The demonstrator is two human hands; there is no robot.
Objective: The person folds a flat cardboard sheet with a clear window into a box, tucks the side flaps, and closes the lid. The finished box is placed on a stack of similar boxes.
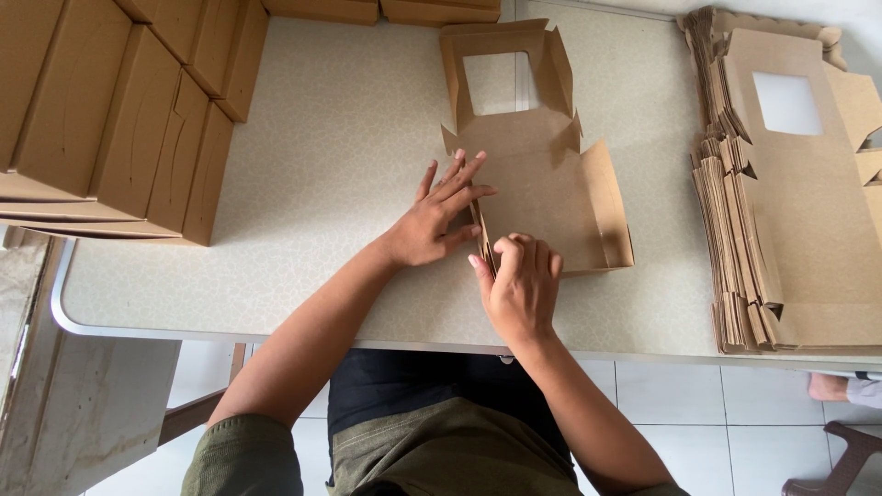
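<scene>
A brown cardboard box blank with a window cut-out lies partly folded on the pale table. Its right side wall stands up; its left wall is being raised. My left hand lies flat with fingers spread against the outside of the left wall. My right hand pinches the near corner of that same wall, fingers curled over the edge. The windowed lid flap points away from me.
A tall stack of flat window box blanks lies at the right edge. Finished closed brown boxes are piled at the far left, more along the back edge. A person's foot shows on the tiled floor, bottom right.
</scene>
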